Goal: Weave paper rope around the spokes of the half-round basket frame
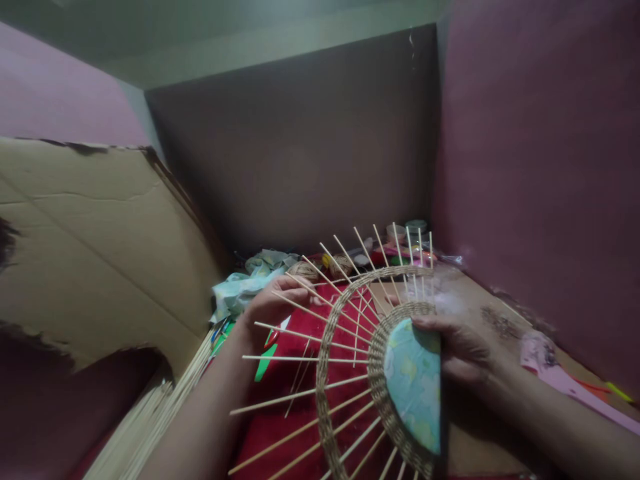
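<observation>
A half-round woven fan frame (327, 373) is held up in front of me, with thin wooden sticks fanning out past two woven cord bands. Its half-circle centre (413, 387) is covered in pale blue-green patterned fabric. My right hand (460, 347) grips this centre at its straight edge, thumb on the front face and the other fingers mostly hidden behind. At the upper left of the frame, my left hand (283, 300) is closed among the stick ends. A thin cord (333, 284) runs from its fingertips to the outer woven band.
A red cloth (280, 427) lies below, with loose sticks on it. Crumpled patterned fabric (240, 290), balls of twine (340, 265) and jars (416, 228) sit at the back. A bundle of sticks (150, 427) and cardboard (100, 247) are left; a pink strip (565, 383) lies right.
</observation>
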Action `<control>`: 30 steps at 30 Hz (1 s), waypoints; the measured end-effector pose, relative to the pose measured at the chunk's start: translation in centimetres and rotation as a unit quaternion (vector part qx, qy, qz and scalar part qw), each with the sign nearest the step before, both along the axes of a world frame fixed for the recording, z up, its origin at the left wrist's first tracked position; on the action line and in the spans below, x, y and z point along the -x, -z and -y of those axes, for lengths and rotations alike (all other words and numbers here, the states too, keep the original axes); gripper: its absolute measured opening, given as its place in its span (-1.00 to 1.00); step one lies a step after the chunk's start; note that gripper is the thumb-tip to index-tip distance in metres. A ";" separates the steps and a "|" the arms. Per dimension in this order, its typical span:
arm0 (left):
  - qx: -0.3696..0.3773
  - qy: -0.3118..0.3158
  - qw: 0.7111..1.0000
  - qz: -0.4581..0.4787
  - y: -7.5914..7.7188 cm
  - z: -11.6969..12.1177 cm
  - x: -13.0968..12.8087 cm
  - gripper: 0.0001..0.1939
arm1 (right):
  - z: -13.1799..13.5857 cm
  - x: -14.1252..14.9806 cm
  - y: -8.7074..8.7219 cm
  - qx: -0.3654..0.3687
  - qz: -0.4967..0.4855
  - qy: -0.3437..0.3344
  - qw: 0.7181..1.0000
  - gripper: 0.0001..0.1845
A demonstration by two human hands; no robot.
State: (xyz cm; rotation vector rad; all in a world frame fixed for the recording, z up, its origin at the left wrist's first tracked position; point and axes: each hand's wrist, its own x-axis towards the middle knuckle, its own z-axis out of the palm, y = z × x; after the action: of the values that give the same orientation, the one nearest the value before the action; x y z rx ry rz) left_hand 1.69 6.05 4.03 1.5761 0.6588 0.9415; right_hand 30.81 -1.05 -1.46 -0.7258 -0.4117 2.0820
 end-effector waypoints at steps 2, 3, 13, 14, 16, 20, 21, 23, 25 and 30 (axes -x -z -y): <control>0.004 -0.006 1.000 0.018 0.1 -0.3 1.1 -0.84 | 0.0 0.0 0.0 -0.003 0.001 -0.005 1.000 -0.93; 0.012 -0.013 1.000 0.025 0.2 -0.4 1.6 -0.84 | 0.1 0.0 0.0 -0.006 0.003 -0.006 1.000 -0.92; 0.019 -0.061 0.992 0.105 -0.9 -0.5 2.9 -0.90 | 0.2 0.0 0.1 -0.022 0.011 -0.030 0.999 -0.94; 0.021 -0.064 0.991 0.112 -1.0 -0.5 2.7 -0.89 | 0.1 0.0 0.2 -0.021 0.009 -0.033 0.999 -0.94; 0.018 -0.066 0.990 0.125 -1.2 -0.4 2.5 -0.86 | 0.1 0.0 0.3 -0.016 0.005 -0.035 0.999 -0.93; 0.028 -0.091 0.989 0.117 -1.5 -0.4 1.9 -0.84 | -0.1 -0.1 0.6 -0.013 -0.005 -0.038 0.999 -0.93; 0.042 -0.100 0.987 0.116 -1.5 -0.5 1.7 -0.84 | -0.1 -0.1 0.6 -0.014 -0.008 -0.040 0.999 -0.93; 0.069 -0.113 0.983 0.125 -1.6 -0.6 1.4 -0.85 | -0.1 -0.1 0.6 -0.020 -0.008 -0.041 0.999 -0.94; 0.077 -0.119 0.980 0.140 -1.7 -0.6 1.2 -0.85 | -0.1 -0.1 0.5 -0.021 -0.004 -0.040 0.999 -0.94; 0.061 -0.112 0.978 0.162 -2.3 -0.3 0.6 -0.87 | 0.0 0.2 0.2 -0.017 0.003 -0.029 0.999 -0.94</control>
State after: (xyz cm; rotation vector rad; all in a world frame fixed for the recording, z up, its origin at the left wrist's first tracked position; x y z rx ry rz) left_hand 1.05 6.33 6.30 1.2199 0.6565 1.2690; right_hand 30.63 -1.04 -1.62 -0.7079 -0.4748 2.1217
